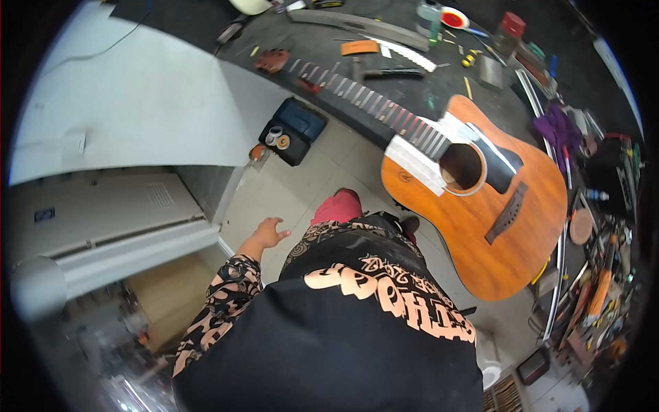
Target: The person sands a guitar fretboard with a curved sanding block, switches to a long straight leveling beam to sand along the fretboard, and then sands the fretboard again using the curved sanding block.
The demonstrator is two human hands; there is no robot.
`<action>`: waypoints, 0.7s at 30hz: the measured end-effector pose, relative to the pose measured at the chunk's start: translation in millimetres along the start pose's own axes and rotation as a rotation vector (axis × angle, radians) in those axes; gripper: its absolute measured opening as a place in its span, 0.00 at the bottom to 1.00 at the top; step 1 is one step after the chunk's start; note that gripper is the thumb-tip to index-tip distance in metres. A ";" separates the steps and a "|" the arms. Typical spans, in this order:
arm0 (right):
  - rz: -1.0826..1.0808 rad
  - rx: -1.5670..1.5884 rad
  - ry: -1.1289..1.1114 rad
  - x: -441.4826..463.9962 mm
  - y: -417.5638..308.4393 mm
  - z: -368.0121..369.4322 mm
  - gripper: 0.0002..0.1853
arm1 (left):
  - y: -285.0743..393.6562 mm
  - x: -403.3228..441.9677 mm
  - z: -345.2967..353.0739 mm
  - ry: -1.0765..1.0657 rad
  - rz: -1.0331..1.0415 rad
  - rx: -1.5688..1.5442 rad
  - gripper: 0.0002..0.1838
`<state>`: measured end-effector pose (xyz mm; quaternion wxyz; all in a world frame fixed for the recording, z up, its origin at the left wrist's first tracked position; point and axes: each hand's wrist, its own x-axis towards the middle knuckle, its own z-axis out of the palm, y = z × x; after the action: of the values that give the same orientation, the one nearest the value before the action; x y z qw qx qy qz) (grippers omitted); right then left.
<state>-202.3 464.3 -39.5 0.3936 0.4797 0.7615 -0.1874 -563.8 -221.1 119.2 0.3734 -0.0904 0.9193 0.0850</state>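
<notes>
My left hand [268, 234] hangs over the tiled floor beside my leg, its fingers apart and nothing in them. My right hand does not show. In front of me an acoustic guitar [539, 213] lies face up on the dark workbench [302, 41], part of its body reaching past the bench edge. White tape [416, 165] covers the top beside the end of the fretboard [371, 101]. The guitar carries no strings that I can see. Its reddish headstock [272, 60] lies toward the far left of the bench.
On the bench lie a hammer [392, 73], an orange block [360, 47], a long grey bar [357, 26] and a clear bottle [428, 19]. Many tools crowd the right side, near a purple cloth [557, 127]. An open dark case [294, 128] sits on the floor.
</notes>
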 end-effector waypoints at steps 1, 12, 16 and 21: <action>-0.046 -0.014 -0.058 -13.9 -7.2 21.2 0.32 | -14.7 -7.9 11.1 -0.102 -0.071 -0.037 0.39; 0.066 0.776 0.194 -103.4 -155.5 -8.3 0.28 | -87.0 100.9 -24.8 -0.102 0.142 -0.152 0.36; 0.184 0.765 0.157 -210.5 -229.5 54.6 0.29 | -121.6 264.5 -61.2 -0.078 0.457 -0.160 0.30; 0.326 0.837 0.166 -343.3 -283.7 229.0 0.32 | -70.0 360.3 -132.4 -0.238 0.461 0.107 0.28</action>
<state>-276.4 -20.9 59.9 0.1281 0.7244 0.5637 -0.3756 -890.5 -355.6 -46.4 0.4539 0.1520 0.8685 0.1292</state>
